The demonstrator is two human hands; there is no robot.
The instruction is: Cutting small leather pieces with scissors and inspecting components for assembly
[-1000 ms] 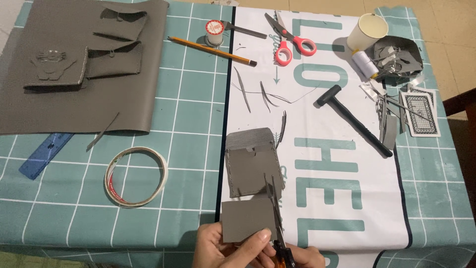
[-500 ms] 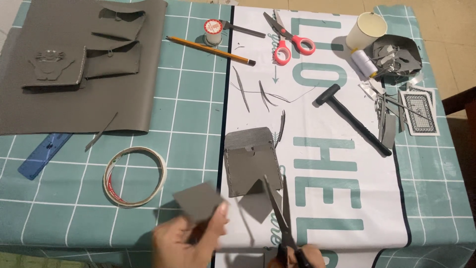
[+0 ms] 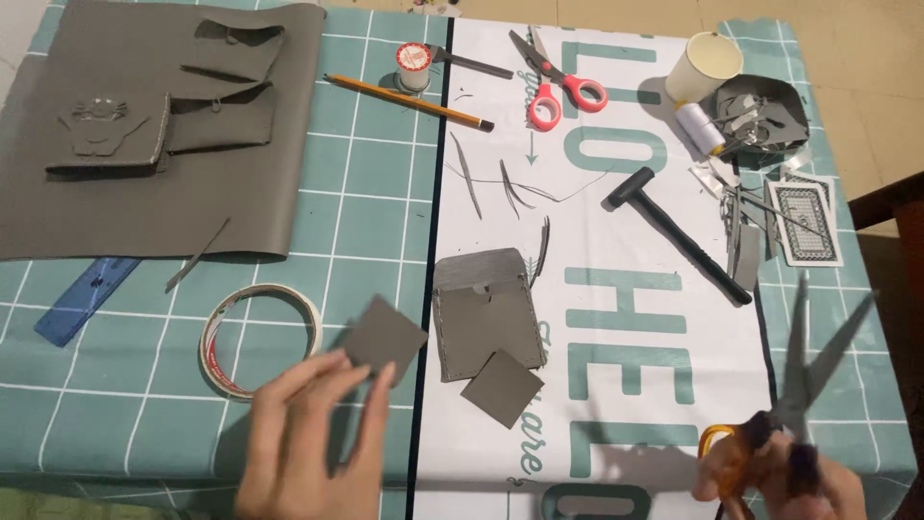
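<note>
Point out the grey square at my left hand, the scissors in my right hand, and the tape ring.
grey square (image 3: 385, 337), head view, centre of its face.
scissors (image 3: 804, 371), head view, on the open blades.
tape ring (image 3: 258, 339), head view, left rim.

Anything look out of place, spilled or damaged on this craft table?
Mostly working clutter. Thin grey offcut slivers lie scattered on the white banner, and more scraps pile up near the playing card. The right hand holds open scissors blades-up, blurred.
</note>
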